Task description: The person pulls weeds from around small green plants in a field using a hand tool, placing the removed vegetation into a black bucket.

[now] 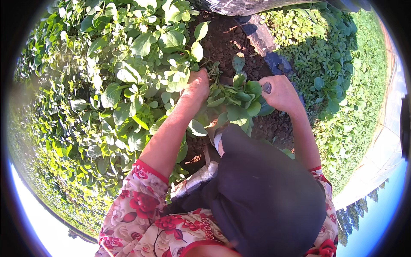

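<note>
A strip of bare brown soil [229, 36] runs down the middle, narrow at the top and showing again below the right hand [280, 95], and it is the main open ground around the work. Its left edge is crowded by a dense leafy bed [111, 96], whose leaves lean over the soil and press close about the left hand [198, 88], so there is little free room on that side. On the right, a pale flat strip [260, 37] and a dark sheet [277, 63] border the soil, with a second green bed [323, 51] beyond them; at the top, greyish sheeting [257, 6] closes off the strip. Toward the body, a dark-clothed knee [269, 188] rises close below the work, between the two forearms. A clump of broad-leaved greens [244, 100] stands over the soil between the hands, just beside the right hand's fingers. The right hand is closed in a fist around a grey handle [267, 88], its rounded end showing by the thumb; the rest of the tool is largely hidden by leaves. The left hand has its fingers curled inward among thin green stems [215, 70]; its fingertips are hidden, so whether it grips them cannot be told.
</note>
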`<state>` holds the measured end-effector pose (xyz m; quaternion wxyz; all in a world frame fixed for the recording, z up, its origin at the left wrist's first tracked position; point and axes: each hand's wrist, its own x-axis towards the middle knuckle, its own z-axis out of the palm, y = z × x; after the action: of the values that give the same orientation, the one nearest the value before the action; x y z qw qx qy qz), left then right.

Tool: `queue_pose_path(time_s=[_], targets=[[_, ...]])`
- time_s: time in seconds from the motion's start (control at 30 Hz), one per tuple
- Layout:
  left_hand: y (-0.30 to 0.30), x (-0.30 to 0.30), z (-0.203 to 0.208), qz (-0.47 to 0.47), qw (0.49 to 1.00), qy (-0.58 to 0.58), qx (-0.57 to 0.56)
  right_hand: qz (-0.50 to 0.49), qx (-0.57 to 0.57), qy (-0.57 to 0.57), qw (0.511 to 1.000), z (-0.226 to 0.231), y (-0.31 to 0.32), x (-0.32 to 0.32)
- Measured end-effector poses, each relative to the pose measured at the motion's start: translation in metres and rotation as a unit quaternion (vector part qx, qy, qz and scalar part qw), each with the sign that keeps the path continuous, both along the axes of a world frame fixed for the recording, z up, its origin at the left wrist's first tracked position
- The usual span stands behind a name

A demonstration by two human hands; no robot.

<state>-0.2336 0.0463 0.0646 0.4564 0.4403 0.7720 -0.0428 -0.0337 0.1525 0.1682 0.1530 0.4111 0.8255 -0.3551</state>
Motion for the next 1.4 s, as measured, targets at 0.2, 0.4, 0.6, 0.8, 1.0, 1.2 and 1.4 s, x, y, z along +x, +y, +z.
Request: queue_pose_path(time_s=[0.2,0.4,0.6,0.8,1.0,1.2,1.4], targets=[[0.013,0.001,0.006,-0.063,0.993,-0.038,-0.097,-0.008,-0.023,0.001,1.000,-0.033,0.025,-0.006],[-0.009,-0.002,-0.023,0.096,0.986,-0.137,0.002,-0.160,-0.156,0.121,0.967,-0.079,0.006,0.049],[-0.011,-0.008,0.003,0.166,0.970,-0.176,-0.004,-0.207,-0.146,0.157,0.955,-0.096,-0.016,0.071],[-0.023,-0.018,0.015,0.340,0.902,-0.266,0.033,-0.210,-0.068,0.136,0.966,-0.087,-0.039,0.071],[-0.023,-0.031,0.031,0.417,0.881,-0.214,0.057,-0.225,0.020,0.141,0.964,-0.058,-0.046,0.064],[-0.021,-0.008,0.040,0.227,0.965,-0.125,0.045,-0.260,0.100,0.208,0.938,-0.022,-0.044,0.062],[-0.023,0.011,0.009,0.235,0.962,-0.111,0.084,-0.114,0.091,0.193,0.970,-0.007,-0.039,0.041]])
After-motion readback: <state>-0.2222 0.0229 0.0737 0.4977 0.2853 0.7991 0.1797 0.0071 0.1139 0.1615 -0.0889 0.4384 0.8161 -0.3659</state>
